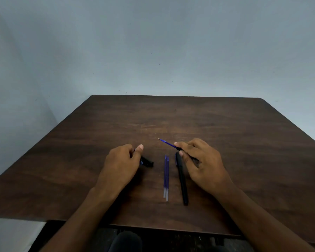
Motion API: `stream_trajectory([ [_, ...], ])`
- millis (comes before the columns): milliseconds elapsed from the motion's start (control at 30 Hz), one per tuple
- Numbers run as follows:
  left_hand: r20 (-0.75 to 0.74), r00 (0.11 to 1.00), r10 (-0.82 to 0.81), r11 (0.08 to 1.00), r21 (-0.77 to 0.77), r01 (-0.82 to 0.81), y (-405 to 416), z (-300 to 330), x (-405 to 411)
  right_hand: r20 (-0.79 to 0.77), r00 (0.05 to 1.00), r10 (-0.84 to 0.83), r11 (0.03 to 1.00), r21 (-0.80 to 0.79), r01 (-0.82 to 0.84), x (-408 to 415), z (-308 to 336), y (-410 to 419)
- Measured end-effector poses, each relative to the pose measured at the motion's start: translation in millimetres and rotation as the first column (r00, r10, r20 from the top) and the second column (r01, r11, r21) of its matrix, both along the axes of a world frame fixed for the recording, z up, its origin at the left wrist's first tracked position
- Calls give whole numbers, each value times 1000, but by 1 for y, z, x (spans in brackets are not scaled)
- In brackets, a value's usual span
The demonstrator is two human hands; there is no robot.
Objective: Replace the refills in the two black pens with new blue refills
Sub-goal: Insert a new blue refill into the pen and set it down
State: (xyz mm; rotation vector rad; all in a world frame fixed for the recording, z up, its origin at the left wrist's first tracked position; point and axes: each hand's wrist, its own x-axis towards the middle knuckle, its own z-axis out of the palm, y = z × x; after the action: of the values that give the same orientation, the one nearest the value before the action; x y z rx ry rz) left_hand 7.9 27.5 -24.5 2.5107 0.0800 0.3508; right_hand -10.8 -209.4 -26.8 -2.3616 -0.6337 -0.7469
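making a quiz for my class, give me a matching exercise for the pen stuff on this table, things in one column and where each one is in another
Things:
1. black cap
2. two blue refills
3. capped black pen
4. pen with bare blue tip

Places:
A. held in the right hand, tip pointing up-left
B. flat on the table, just left of the capped pen
C. at the left hand, by the thumb
D. on the table under the right hand's fingers

Pairs: 1-C, 2-B, 3-D, 4-A

Short black plastic pen piece point(147, 163) half hidden under left hand point(121, 164); black pen barrel point(193, 157) mostly buried in right hand point(202, 160) (only blue refill tip visible).
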Motion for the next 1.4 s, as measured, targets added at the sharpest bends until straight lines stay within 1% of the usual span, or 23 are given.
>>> stream_trajectory([
  [100,92,995,40,987,151,-54,1,-3,-6,3,1000,6,1000,22,-7,0,0,1],
  [200,78,993,83,941,323,-104,0,-9,-9,-4,1000,6,1000,9,-6,0,1,2],
  [267,65,993,100,909,399,-118,-3,-12,-10,-12,1000,9,1000,11,-8,-1,1,2],
  [367,63,993,98,893,434,-116,-4,-15,-9,-27,1000,12,1000,4,-12,-2,1,2],
  [533,137,987,81,865,483,-138,-2,-20,-9,-44,999,1,1000,-9,-2,-3,2,2],
  [700,123,990,75,864,487,-126,-2,-22,-11,-21,1000,10,1000,1,-10,-4,0,2],
  [800,95,993,74,889,445,-109,0,-19,-12,-16,1000,14,1000,-2,-14,-4,0,3],
  [867,82,995,62,930,358,-87,2,-18,-11,-20,1000,11,1000,-5,-11,-3,0,3],
  [967,96,993,70,995,65,-77,9,-16,-10,-7,1000,13,1000,6,-13,-3,-1,3],
  [1033,139,988,71,993,-103,-57,11,-14,-10,2,1000,15,1000,23,-15,-3,-1,4],
  [1100,194,980,52,974,-225,-7,10,-8,-12,9,1000,18,999,40,-19,-4,-1,4],
  [1133,223,974,31,965,-259,28,8,-4,-13,12,1000,20,999,48,-21,-4,-1,4],
  [1200,254,966,-40,955,-276,112,1,3,-16,15,999,29,998,64,-30,-4,-1,4],
  [1333,219,953,-207,910,-316,270,-19,13,-19,16,1000,20,997,69,-21,-4,-3,2],
  [1400,233,942,-243,897,-315,309,-27,13,-18,50,999,10,997,80,-14,-3,-3,2],
])
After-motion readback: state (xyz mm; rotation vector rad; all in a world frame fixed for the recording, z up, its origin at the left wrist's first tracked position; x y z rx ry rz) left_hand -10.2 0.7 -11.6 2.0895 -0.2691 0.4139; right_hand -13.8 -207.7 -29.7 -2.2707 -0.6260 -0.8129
